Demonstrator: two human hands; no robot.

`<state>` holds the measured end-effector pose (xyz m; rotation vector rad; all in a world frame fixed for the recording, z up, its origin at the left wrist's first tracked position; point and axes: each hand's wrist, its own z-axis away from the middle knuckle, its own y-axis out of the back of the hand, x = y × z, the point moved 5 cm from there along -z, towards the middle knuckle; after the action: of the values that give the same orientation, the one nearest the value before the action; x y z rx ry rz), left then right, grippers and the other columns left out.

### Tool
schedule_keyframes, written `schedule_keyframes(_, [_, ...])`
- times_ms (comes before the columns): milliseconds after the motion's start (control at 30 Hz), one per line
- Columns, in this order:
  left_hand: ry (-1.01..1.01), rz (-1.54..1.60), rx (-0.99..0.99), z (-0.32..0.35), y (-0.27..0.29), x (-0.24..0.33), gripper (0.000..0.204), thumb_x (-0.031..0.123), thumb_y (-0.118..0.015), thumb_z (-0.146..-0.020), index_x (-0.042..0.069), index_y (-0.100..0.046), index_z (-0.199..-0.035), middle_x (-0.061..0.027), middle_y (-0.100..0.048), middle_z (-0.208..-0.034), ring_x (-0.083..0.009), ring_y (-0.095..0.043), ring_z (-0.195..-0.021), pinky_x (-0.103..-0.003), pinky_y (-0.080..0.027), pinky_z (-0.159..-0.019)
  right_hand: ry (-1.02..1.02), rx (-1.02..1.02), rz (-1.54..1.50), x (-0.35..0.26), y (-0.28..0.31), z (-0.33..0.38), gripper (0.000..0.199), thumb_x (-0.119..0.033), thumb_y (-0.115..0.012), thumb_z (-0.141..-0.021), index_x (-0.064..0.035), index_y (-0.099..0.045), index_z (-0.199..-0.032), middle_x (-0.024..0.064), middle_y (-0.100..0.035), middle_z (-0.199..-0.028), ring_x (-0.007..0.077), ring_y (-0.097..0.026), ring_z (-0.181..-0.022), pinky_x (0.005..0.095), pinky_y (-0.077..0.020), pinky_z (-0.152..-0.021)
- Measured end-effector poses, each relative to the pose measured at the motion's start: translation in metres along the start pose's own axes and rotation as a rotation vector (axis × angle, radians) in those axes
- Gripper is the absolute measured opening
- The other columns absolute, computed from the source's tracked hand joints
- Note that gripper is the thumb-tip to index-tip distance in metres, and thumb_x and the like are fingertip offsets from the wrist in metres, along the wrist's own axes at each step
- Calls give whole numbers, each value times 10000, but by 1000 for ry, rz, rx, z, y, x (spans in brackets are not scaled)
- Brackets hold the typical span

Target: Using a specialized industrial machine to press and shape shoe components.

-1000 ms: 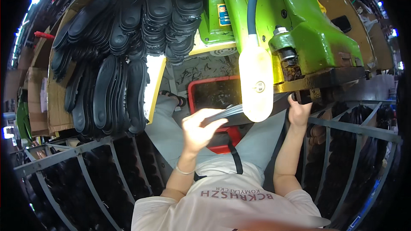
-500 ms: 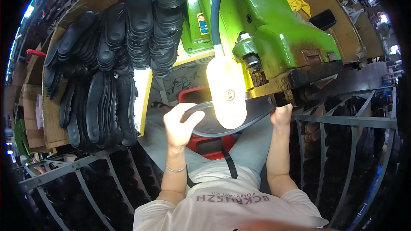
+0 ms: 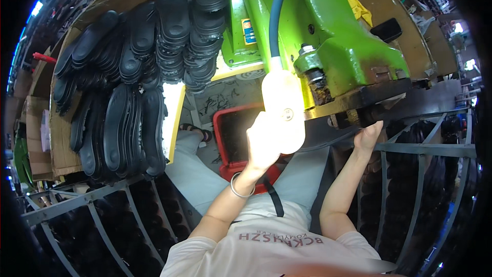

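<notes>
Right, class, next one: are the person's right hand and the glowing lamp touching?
Apart. The head view shows the right hand well to the right of the glowing lamp, with part of a dark piece visible between them.

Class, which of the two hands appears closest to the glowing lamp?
The left hand, with a bangle on its wrist: it appears right beside the lamp, while the bare-wristed right hand is clearly farther off.
</notes>
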<state>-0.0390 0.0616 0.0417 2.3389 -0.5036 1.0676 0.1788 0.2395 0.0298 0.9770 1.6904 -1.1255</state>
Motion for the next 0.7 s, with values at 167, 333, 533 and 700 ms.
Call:
schedule_keyframes(167, [430,636,-46,10,11,-36,150,14,-712,-702,-6,-577,-764,-31,-535,-696,-91,-508,-612,-232,-423,-551,-99,28,-103,17,-24,16,261,-36,-554,-863,28,-535,-1115,73,-603,-1022,127,-571,-902,252,-441,-840])
schedule_keyframes(333, [685,587,-5,14,65,-73,147,-23,-674,-692,-28,-617,-828,-53,-611,-772,-119,-573,-695,-231,-449,-648,-33,-110,206,34,-68,52,176,-48,-587,-829,2,-544,-992,16,-576,-946,77,-525,-847,218,-425,-760])
schedule_keyframes(533, [717,655,-66,54,111,-95,192,-97,-582,-703,42,-464,-761,30,-412,-672,-34,-350,-555,-211,-277,-494,-27,-161,39,34,-110,69,273,21,-639,-785,40,-580,-1051,65,-629,-964,99,-580,-836,234,-467,-717])
schedule_keyframes(700, [786,655,-300,129,75,-68,216,-36,-725,-738,27,-526,-790,-58,-608,-807,-104,-588,-737,-233,-495,-677,-129,-277,109,48,-111,62,409,136,-626,-694,82,-528,-1087,115,-617,-993,167,-615,-864,261,-502,-755])
